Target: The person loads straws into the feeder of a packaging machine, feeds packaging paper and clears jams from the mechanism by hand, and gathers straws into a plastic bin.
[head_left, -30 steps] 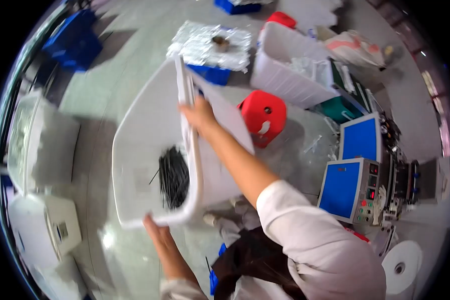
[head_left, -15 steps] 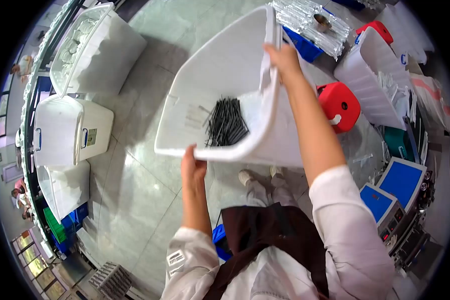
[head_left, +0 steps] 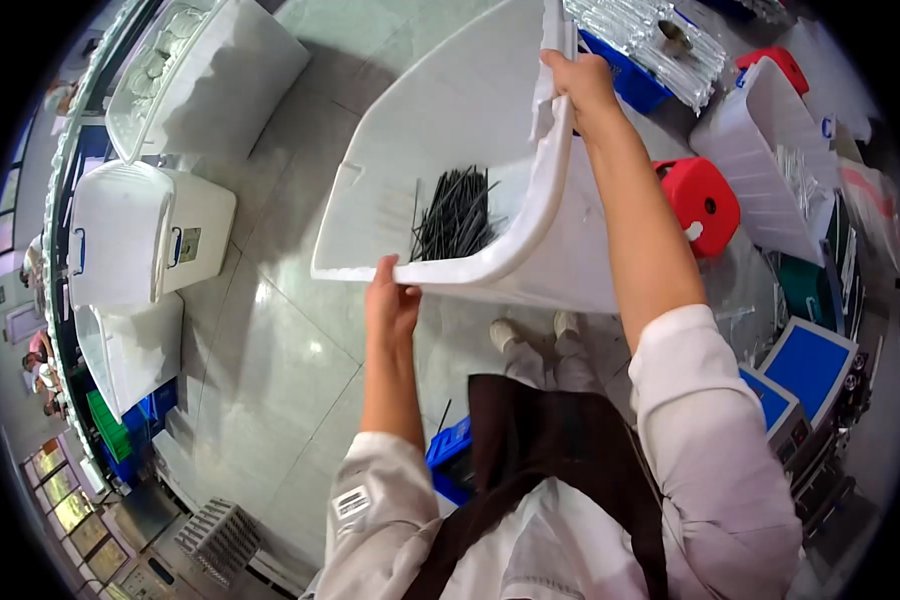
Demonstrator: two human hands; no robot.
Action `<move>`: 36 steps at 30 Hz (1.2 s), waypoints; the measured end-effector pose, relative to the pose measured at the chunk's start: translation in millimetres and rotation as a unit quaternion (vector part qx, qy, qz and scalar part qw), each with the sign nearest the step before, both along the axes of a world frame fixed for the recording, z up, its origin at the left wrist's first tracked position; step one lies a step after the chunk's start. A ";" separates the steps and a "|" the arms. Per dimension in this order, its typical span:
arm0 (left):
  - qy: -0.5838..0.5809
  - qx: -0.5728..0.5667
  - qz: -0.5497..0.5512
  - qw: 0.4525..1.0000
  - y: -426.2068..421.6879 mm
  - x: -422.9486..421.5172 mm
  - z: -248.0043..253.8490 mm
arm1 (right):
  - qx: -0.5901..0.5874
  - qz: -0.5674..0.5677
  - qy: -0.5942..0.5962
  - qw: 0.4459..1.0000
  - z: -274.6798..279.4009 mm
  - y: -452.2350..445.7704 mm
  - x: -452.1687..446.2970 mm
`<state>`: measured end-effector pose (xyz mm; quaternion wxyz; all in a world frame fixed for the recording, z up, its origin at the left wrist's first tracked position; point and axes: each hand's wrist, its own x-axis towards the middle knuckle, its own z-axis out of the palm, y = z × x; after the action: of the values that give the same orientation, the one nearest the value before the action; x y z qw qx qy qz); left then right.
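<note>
A large white plastic bin point(head_left: 370, 215) is held tilted in front of me, its opening facing my body. My left hand point(head_left: 392, 300) grips the near rim, thumb over the edge. Farther up, my right hand point(head_left: 582, 88) is closed around the right-hand rim. Inside the bin lies a heap of thin black rods point(head_left: 457, 215), too fine to name more exactly. The fingers under the rims are partly hidden.
At left stand several white tubs, including a lidded one point(head_left: 150, 235). On the right are a red plastic stool point(head_left: 705, 205), another white bin point(head_left: 760, 170) and a blue crate point(head_left: 630, 80) under foil-like wrapped bundles point(head_left: 650, 45). A blue crate point(head_left: 450, 462) stands by my legs.
The bin and both hands have risen a little in view, and the black rods have shifted inside it. The surroundings at right have slid slightly rightward. Both hands keep their hold.
</note>
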<state>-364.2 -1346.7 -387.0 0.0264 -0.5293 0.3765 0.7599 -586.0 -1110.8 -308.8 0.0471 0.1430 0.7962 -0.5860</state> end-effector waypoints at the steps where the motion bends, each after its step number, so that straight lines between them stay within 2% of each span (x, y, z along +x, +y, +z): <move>1: -0.009 0.014 0.024 1.000 9.7 9.6 -4.8 | 0.012 0.009 0.022 1.000 -0.5 1.9 12.0; 2: -0.019 0.028 0.048 0.998 19.4 19.8 -10.0 | 0.028 0.024 0.044 0.998 0.0 2.7 28.7; 3: -0.079 0.011 0.005 0.997 31.9 68.4 -38.2 | -0.039 0.011 0.031 0.999 -5.9 4.3 87.8; 4: -0.082 0.008 -0.022 0.996 45.1 122.9 -74.7 | -0.064 0.014 0.110 0.992 -25.7 7.1 145.3; 5: -0.027 -0.018 -0.066 0.997 41.5 171.5 -120.7 | -0.072 0.040 0.158 0.984 -32.3 21.8 188.1; 6: 0.029 -0.046 -0.105 0.993 38.1 218.8 -165.2 | -0.065 0.023 0.137 0.988 -8.1 22.3 206.6; 8: -0.125 -0.005 0.015 0.992 45.2 140.2 -41.2 | -0.054 0.006 0.143 0.988 -20.5 14.9 188.1; 9: -0.085 0.018 0.009 0.996 28.8 107.4 -27.6 | 0.033 0.014 0.066 0.997 -4.4 3.8 146.9; 10: -0.046 0.043 0.003 0.998 12.4 74.4 -13.7 | 0.067 -0.019 0.083 0.994 -5.7 2.0 95.4; 11: -0.003 0.032 -0.064 0.997 -2.0 41.7 4.4 | -0.019 -0.009 0.063 0.998 10.4 -3.0 50.1; 12: 0.031 0.025 -0.129 0.991 -9.8 22.1 14.9 | -0.187 0.030 0.034 0.981 6.9 -9.7 13.9; 13: 0.014 0.013 -0.091 0.996 -4.0 16.3 11.2 | -0.184 0.025 0.021 0.982 4.0 -9.2 28.7; 14: 0.001 -0.002 -0.053 0.999 8.4 15.5 9.5 | -0.109 0.043 0.003 0.993 5.0 -10.0 48.9; 15: -0.043 -0.046 0.015 0.998 32.0 46.8 -17.5 | -0.035 0.066 0.004 0.997 10.7 -12.8 59.6; 16: -0.202 -0.021 -0.211 0.956 24.2 102.7 -46.4 | -0.034 0.047 0.108 0.992 -16.9 -9.1 107.8; 17: -0.184 -0.028 -0.206 0.961 29.7 138.5 -40.7 | -0.118 0.056 0.106 0.986 -30.5 1.3 160.3; 18: -0.141 0.028 -0.138 0.980 40.9 164.7 -41.0 | -0.036 0.028 0.144 0.989 -19.4 6.0 189.6; 19: -0.091 0.083 -0.054 0.991 56.6 163.1 -48.8 | 0.011 0.019 0.117 0.993 -1.3 5.5 199.3; 20: -0.125 0.116 -0.039 0.985 55.3 142.8 -21.7 | 0.023 0.023 0.034 0.999 0.5 7.8 190.0; 21: -0.106 0.153 -0.013 0.982 45.1 117.3 -10.7 | 0.293 0.134 0.073 0.944 -32.5 11.4 147.3; 22: -0.054 0.101 0.016 0.993 38.7 94.9 -19.5 | 0.086 0.085 0.041 0.992 -36.8 12.6 94.1; 23: -0.112 0.019 -0.081 0.990 26.9 54.5 1.8 | -0.120 0.010 0.017 0.993 -42.3 14.6 40.0; 24: -0.065 -0.020 -0.073 0.995 23.7 24.0 13.4 | -0.259 0.084 -0.004 0.962 -7.6 -11.9 -6.9; 25: 0.001 -0.043 -0.064 0.997 33.0 4.2 28.6 | -0.148 0.104 0.027 0.983 -76.7 16.3 -67.1; 26: 0.044 -0.006 -0.026 0.999 47.1 5.0 -9.8 | -0.161 0.098 0.039 0.981 -65.6 13.4 -60.6; 27: 0.052 0.001 -0.048 0.998 48.4 28.9 -14.7 | -0.059 0.100 0.050 0.992 -47.5 9.1 -18.8; 28: 0.002 0.018 -0.033 0.999 60.4 70.8 -64.0 | 0.137 0.148 0.083 0.976 -84.3 28.9 13.5; 29: -0.084 0.021 -0.105 0.991 61.4 92.3 -28.4 | 0.300 0.178 0.243 0.905 -131.2 55.3 66.6; 30: -0.015 -0.106 -0.093 0.990 79.6 122.9 -51.4 | 0.206 0.153 0.253 0.933 -112.1 39.6 88.6; 31: -0.060 0.010 -0.059 0.996 73.2 140.3 -72.5 | 0.108 0.126 0.265 0.950 -89.0 22.0 111.0; 32: -0.092 0.025 -0.012 0.995 70.3 137.9 -56.2 | 0.120 0.125 0.217 0.961 -89.1 21.3 109.6; 34: -0.126 0.050 -0.030 0.990 54.7 90.8 -19.3 | 0.148 0.112 0.132 0.974 -84.8 19.9 89.5; 35: -0.076 0.063 -0.026 0.995 48.0 65.9 -24.3 | 0.028 0.104 0.057 0.993 -52.9 8.5 39.6; 36: -0.018 0.072 -0.021 0.997 39.9 36.2 -31.0 | -0.027 0.112 0.012 0.993 -49.5 10.3 -15.7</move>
<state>-327.9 -1306.8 -418.0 0.0870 -0.5320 0.3314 0.7743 -601.7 -1100.5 -358.2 0.1067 0.0441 0.7917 -0.5999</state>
